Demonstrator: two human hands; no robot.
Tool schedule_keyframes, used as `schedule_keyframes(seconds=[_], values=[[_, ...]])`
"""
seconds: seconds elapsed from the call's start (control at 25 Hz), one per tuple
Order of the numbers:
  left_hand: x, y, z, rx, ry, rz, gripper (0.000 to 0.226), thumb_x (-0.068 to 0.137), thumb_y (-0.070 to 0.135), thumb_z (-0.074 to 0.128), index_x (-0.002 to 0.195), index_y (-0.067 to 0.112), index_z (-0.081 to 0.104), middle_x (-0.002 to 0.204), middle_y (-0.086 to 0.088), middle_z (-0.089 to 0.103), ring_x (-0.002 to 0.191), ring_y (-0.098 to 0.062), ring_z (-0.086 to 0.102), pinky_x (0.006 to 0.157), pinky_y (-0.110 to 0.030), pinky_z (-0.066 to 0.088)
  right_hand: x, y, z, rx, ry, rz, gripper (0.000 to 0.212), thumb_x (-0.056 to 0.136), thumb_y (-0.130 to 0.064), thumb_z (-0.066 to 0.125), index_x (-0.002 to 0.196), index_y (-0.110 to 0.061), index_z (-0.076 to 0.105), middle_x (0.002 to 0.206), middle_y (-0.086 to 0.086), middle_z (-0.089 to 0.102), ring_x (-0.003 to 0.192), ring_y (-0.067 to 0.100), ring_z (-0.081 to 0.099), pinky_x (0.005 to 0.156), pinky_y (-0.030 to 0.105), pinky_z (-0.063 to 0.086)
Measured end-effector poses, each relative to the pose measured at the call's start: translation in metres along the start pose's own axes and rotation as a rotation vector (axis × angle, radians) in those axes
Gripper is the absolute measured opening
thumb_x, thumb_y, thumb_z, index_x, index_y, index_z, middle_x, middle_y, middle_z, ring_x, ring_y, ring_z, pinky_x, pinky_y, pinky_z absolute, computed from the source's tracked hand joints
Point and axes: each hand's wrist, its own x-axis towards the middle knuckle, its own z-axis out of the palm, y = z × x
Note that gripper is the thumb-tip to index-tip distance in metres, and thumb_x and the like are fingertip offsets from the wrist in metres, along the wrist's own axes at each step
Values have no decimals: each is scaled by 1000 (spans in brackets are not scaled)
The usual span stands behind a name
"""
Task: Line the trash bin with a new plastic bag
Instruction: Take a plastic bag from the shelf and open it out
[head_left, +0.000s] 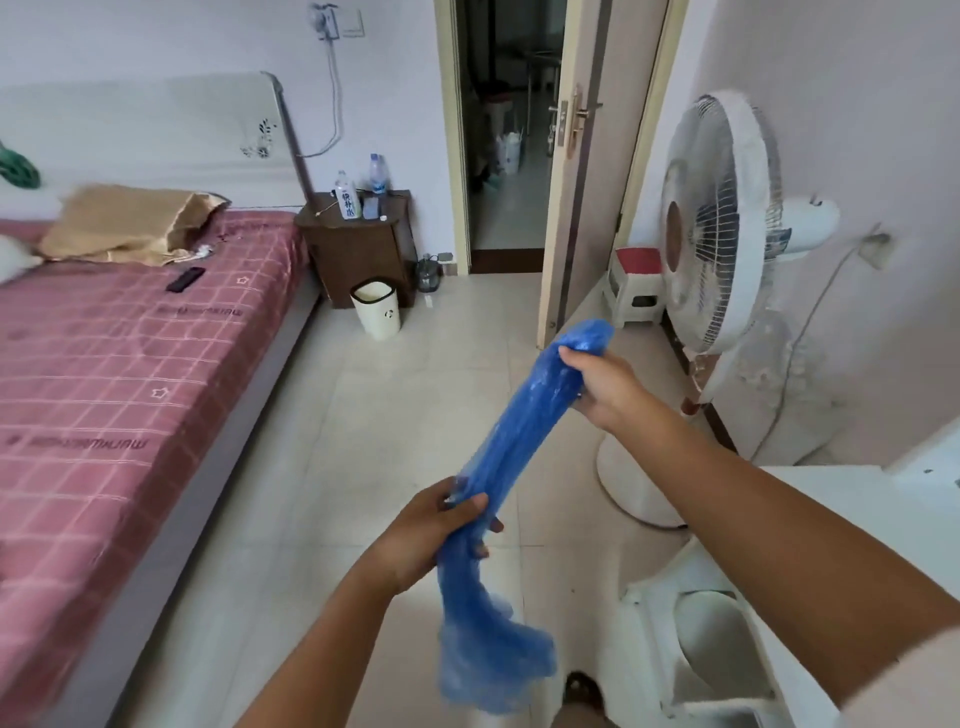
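A blue plastic bag (524, 431) is stretched into a long strip between my two hands. My right hand (605, 387) grips its upper end, out toward the open door. My left hand (436, 535) is closed around the bag lower down, and the loose end hangs crumpled below it, near my foot. The trash bin (378, 312), cream-coloured and with no liner visible inside, stands on the floor well ahead of me, in front of the dark nightstand (358, 249) beside the bed.
A bed with a pink checked sheet (119, 364) fills the left side. A white standing fan (722, 228) and a small stool (636, 286) stand on the right by the open door (587, 156). A white plastic stool (711, 639) is at my lower right. Tiled floor lies between me and the bin.
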Motion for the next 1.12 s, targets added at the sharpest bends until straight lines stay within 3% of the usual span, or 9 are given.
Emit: schedule_keyframes(seconds=[0.12,0.28,0.36,0.52,0.64,0.76,0.84,1.0,1.12], values=[[16,15,-31,39,125,-18,16,91,19,54,96,7,63,75,-7,72,47,-17,55,49,-26,49,59,-25,-6,82,75,58,41,91,-12,54,130,-6,43,136,14,51,111,27,58,97,41,47],[65,39,-45,-167,326,19,20,91,20,55,98,5,66,77,-6,74,61,-16,68,57,-27,56,97,-18,11,-144,-270,320,70,86,-46,55,140,-11,29,137,12,40,124,34,47,92,52,47],[92,56,-46,-263,396,20,24,88,21,59,98,1,67,74,-6,74,65,-19,69,64,-30,58,94,2,28,-317,-482,464,82,77,-58,56,137,-5,36,135,13,47,123,31,50,92,49,49],[147,86,-50,-205,420,67,23,84,17,65,97,-1,70,86,-12,75,78,-25,71,70,-30,59,110,15,70,-394,-737,386,43,84,-38,63,116,-8,62,115,11,69,105,25,66,93,40,53],[171,92,-63,-252,558,117,15,83,17,65,87,4,72,77,-7,76,71,-23,70,66,-29,59,147,4,85,-386,-603,246,14,88,-10,60,98,-4,67,95,13,71,81,24,69,75,33,58],[183,95,-85,-339,757,79,13,85,20,63,83,9,70,67,1,75,60,-16,69,59,-28,59,183,-9,87,-464,-489,189,10,87,-9,60,88,-6,69,86,12,70,74,23,67,75,35,56],[189,95,-106,-373,820,53,20,85,29,63,86,9,67,77,-5,71,65,-20,66,69,-35,57,203,-13,94,-461,-432,190,11,87,-11,61,89,-4,69,84,12,70,72,24,67,71,33,56],[195,103,-145,-506,567,162,37,85,31,61,116,10,58,110,-14,62,98,-31,59,90,-49,51,235,-11,127,-489,-339,232,30,88,-29,59,97,-2,67,89,12,71,79,27,67,76,35,55],[199,115,-179,-619,448,248,52,81,-4,61,122,25,52,108,-5,68,95,-25,66,69,-40,59,256,-9,159,-633,-361,305,51,89,-45,53,113,-1,57,113,13,65,94,25,64,84,37,53]])
